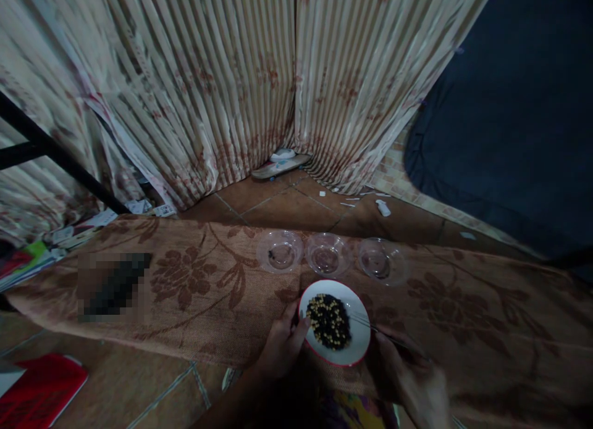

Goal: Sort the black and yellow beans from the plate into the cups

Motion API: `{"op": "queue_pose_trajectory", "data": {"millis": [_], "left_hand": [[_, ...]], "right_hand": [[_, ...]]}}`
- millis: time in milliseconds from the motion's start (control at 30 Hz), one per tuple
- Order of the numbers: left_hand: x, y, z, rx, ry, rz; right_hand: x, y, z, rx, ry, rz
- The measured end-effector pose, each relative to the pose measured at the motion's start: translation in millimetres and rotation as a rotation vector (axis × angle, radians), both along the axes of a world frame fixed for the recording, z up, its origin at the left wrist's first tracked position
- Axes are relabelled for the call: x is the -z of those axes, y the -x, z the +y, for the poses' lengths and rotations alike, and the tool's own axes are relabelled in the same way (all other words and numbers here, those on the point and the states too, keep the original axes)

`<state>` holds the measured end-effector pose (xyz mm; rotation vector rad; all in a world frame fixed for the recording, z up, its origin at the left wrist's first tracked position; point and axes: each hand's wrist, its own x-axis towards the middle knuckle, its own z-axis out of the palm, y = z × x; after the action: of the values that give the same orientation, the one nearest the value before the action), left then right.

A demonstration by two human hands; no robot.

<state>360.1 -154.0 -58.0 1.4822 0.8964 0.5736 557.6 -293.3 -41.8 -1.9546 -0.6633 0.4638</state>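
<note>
White bowl (358,338) with the thin red rim sat right at the near edge of the table, just this side of a row of three clear plastic dishes. It had a heap of small black and yellow beans (328,322) (looked like beans to me, anyway), all mixed together and piled more toward the left of the bowl, so the right side was bare white. The left hand (283,337) was clamped on the bowl's left edge, thumb over the rim. The right hand (407,373) was closed around a thin metal utensil (365,321), its tip reaching over the right rim into the bowl. Pretty dim in there, so I couldn't tell if the tip was touching any beans. The two hands were apart, one on each side.

As for the dishes, the left dish (280,251) had a few dark bits in it, the middle dish (328,256) was just beside it, and the right dish (380,259) stood a bit further along. They were all on a brown floral cloth (222,330). Beyond the table, a skateboard (280,166) lay on the floor by some striped curtains (241,77).
</note>
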Motion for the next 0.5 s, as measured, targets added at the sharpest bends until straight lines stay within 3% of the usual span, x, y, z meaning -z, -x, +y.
{"op": "queue_pose_trajectory", "data": {"millis": [500], "left_hand": [[-1.6,-0.4,-0.7,0.004,0.004,-0.005]], "right_hand": [[5.4,1.2,-1.3,-0.101,0.012,-0.089]]}}
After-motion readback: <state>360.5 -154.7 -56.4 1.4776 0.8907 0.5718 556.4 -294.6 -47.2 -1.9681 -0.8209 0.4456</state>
